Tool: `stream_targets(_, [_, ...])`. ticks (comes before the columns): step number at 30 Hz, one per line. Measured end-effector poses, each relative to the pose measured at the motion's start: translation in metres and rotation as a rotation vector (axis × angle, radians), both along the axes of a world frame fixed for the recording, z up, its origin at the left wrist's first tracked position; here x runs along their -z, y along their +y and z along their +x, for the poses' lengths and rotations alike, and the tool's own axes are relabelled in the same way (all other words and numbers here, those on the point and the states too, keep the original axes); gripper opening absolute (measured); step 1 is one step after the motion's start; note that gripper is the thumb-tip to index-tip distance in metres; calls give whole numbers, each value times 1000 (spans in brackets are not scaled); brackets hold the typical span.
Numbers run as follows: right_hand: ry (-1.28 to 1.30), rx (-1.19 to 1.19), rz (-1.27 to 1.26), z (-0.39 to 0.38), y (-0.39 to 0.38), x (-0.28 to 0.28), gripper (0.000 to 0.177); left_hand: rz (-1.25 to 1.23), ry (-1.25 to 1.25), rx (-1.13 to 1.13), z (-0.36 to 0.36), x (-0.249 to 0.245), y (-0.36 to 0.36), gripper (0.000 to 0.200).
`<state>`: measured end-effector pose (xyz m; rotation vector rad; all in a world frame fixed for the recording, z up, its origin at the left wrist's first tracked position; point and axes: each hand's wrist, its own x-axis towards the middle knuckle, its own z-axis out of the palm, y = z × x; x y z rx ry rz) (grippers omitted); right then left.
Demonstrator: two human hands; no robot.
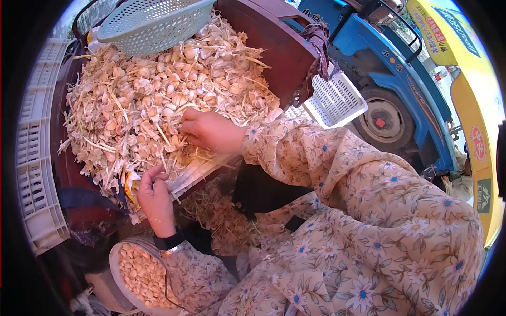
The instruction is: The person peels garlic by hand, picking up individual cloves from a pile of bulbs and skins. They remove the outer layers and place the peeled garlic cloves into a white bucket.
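A large heap of garlic cloves [176, 95], mixed with papery skins and dry stalks, covers the table in front of me. My right hand [211, 131] reaches into its near right side, fingers curled down among the cloves; what lies under the fingertips is hidden. At the heap's near edge is my left hand [156, 199], with its fingers bent in toward the thumb. Whatever it pinches is too small to name. Below my left wrist stands a round bucket [114, 262] holding peeled-looking garlic cloves [143, 271].
A pale green perforated basket [158, 29] rests on the heap's far side. White plastic crates [39, 152] stand along the left. Beyond the dark red table [263, 42] are a white basket [337, 100] and a blue vehicle [400, 79]. Loose skins [221, 216] lie below the table edge.
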<state>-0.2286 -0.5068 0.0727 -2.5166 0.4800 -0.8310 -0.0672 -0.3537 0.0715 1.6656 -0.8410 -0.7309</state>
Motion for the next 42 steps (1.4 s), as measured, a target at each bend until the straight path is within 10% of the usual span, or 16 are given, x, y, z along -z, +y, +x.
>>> stream_targets(5, [-171, 79, 308, -17, 0, -7, 11, 22, -155, 35, -7, 11, -5, 20])
stream_targets(9, [-295, 7, 1050, -23, 5, -9, 14, 1, -216, 66, -12, 15, -12, 22])
stream_targets(21, [-555, -253, 1734, -32, 26, -12, 18, -61, -983, 90, -28, 14, -42, 27])
stream_targets(29, [-457, -287, 1881, -46, 41, -21, 14, 161, -1008, 126, -30, 11, -49, 21])
stream_targets(37, [206, -480, 490, -59, 71, -31, 36, -177, -380, 76, -13, 12, -45, 12])
stream_targets(42, [-53, 134, 288, -39, 64, -36, 37, -153, 567, 206, -25, -4, -20, 16])
